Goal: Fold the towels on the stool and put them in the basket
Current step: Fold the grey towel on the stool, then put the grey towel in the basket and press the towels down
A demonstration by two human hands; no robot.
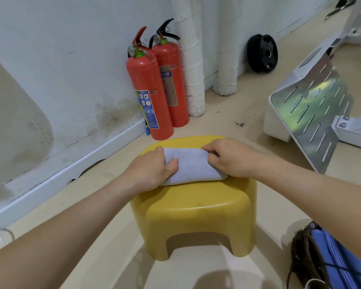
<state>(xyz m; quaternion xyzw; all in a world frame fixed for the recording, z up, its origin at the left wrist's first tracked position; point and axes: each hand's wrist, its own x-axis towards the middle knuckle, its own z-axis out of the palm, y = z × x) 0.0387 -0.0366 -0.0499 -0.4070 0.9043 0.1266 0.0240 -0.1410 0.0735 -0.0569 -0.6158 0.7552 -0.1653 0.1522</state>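
Two hands, left hand (pixel 152 170) and right hand (pixel 229 157), curl their fingers round the ends of the folded grey towel (pixel 193 165) on the yellow stool (pixel 196 207); an uneven lift could spill the folds open.

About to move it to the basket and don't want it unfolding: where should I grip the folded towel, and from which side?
Probably the two short ends, coming in from left and right, where the left hand and right hand hold the towel. It lies as a folded bundle across the stool, so clamping each end through all layers should keep the fold.
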